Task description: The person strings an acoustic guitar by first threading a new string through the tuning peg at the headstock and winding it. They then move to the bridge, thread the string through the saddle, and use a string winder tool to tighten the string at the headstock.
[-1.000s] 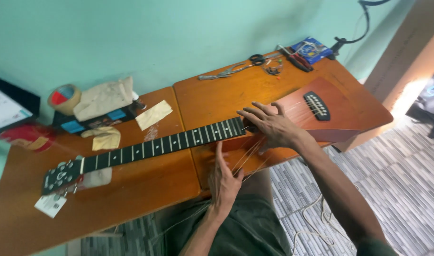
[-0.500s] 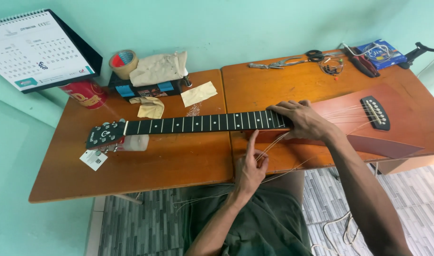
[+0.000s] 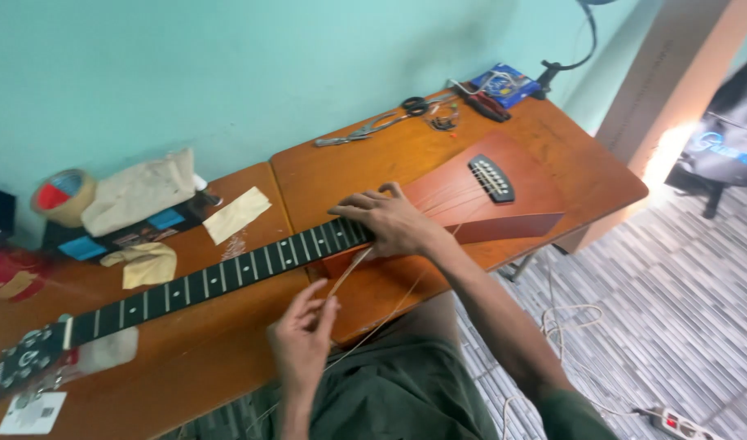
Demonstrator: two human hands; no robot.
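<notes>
Restringing step, judged: guitar [image 3: 438, 204] lies across the bench [image 3: 186, 375]; right hand [image 3: 390, 222] rests flat, open, at the neck joint; left hand [image 3: 304, 338], at 6 o'clock, pinches a loose string [image 3: 350, 265], needing steady tension.

Reddish-brown wooden guitar body [image 3: 516, 191]: black bridge.
Black fretboard [image 3: 226, 273]: white dots.
Orange-brown wooden table [image 3: 585, 147]: plain.
Wall [image 3: 226, 73]: turquoise.
Floor tiles [image 3: 675, 326]: grey striped.
</notes>
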